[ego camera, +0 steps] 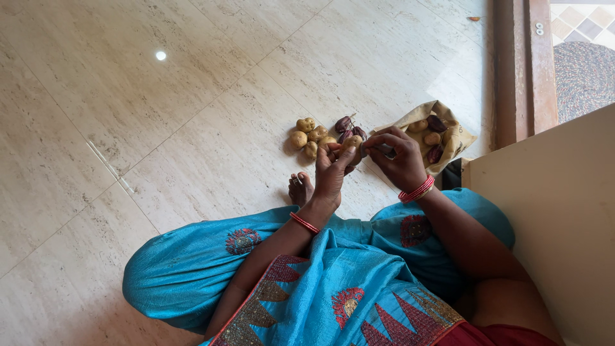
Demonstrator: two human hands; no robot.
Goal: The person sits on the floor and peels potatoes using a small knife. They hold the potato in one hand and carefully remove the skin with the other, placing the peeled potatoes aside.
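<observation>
Down on the pale tiled floor (192, 115), a person in a blue embroidered garment (333, 282) sat with both hands raised in front of the knees. The left hand (332, 172) had its grip closed on a small tan round fruit or nut (352, 142), pinched between fingertips and thumb. The right hand (400, 157), red bangles (416, 190) at its wrist, was curled shut around a small pale tool (383, 149) whose kind was too hidden to tell, held right against the tan piece. Just beyond the hands lay a small heap on the floor: several tan round pieces (307, 136) to the left and a few dark purplish ones (346, 126) beside them. Near the right hand, an opened brown paper bag (456, 138) lay flat with more tan and dark pieces on it. A bare foot (300, 189) showed below the heap. A wooden door frame (524, 64) stood to the right, and a cream panel (551, 211) filled the lower right corner.
</observation>
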